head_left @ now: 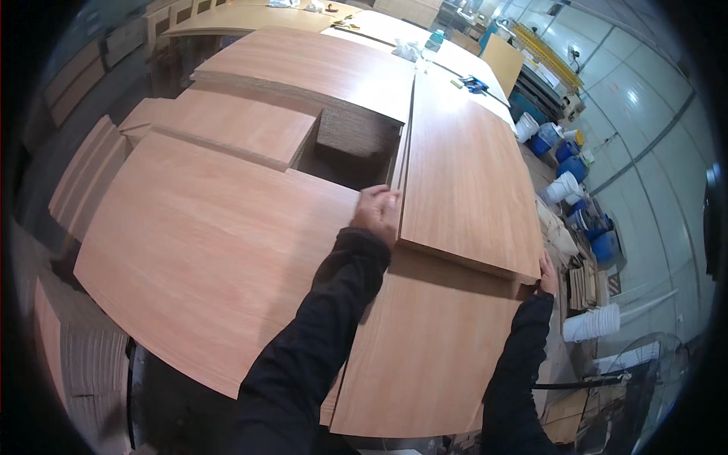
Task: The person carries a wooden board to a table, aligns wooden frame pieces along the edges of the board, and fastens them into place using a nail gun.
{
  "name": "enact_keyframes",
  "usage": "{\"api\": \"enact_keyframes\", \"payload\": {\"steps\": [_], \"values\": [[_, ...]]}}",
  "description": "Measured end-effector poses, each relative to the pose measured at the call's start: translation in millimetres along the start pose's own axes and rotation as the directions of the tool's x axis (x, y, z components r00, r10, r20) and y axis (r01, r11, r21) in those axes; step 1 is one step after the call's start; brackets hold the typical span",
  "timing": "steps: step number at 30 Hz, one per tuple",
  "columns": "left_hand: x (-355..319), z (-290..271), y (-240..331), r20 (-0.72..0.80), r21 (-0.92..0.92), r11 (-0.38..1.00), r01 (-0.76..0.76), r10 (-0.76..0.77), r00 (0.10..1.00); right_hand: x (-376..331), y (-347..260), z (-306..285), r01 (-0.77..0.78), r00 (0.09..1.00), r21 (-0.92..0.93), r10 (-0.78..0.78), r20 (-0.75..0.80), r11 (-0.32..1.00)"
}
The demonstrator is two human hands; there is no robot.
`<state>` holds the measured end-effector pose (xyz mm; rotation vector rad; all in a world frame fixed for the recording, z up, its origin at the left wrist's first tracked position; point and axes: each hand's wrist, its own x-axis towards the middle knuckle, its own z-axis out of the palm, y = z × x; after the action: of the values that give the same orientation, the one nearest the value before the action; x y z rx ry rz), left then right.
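A reddish-brown wood-veneer panel lies on top of the right-hand stack. Its near edge overhangs a lower veneer panel. My left hand is closed in a curl beside the upper panel's near left corner; whatever its fingers hold is hidden. At the near right corner, my right hand grips the panel's edge, with most of its fingers out of sight beyond the side. Left of my left forearm spreads a wide veneer panel on another stack.
A dark rectangular gap opens between the stacks. Farther back lie another panel stack, a clear plastic bag and a teal bottle. Blue tubs and white buckets line the floor on the right, near a stand fan.
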<state>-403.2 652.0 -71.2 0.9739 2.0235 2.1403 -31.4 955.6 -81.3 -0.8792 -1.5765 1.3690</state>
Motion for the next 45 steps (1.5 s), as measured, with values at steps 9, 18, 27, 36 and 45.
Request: {"api": "enact_keyframes", "payload": {"steps": [9, 18, 27, 36, 45], "values": [[-2, -5, 26, 0.042, 0.602, 0.781, 0.165, -0.238, 0.970, 6, -2, -3, -0.099, 0.994, 0.079, 0.094, 0.062, 0.992], [2, -13, 12, 0.177, 0.492, 0.870, 0.010, -0.111, 0.978, 1, 3, -5, -0.075, 0.992, 0.237, 0.096, -0.080, 0.969], [4, -2, 17, 0.190, 0.616, 0.787, -0.017, -0.128, 0.973, -15, -6, 31, -0.060, 0.990, 0.243, 0.089, -0.108, 0.968], [10, -3, 5, 0.243, 0.556, 0.825, -0.101, -0.045, 0.969, -17, -28, 46, -0.221, 0.969, 0.531, 0.246, 0.025, 0.818], [10, -1, 12, 0.268, 0.429, 0.901, -0.066, -0.057, 0.962, -25, -45, 57, -0.075, 0.997, 0.342, 0.059, 0.057, 0.937]]}}
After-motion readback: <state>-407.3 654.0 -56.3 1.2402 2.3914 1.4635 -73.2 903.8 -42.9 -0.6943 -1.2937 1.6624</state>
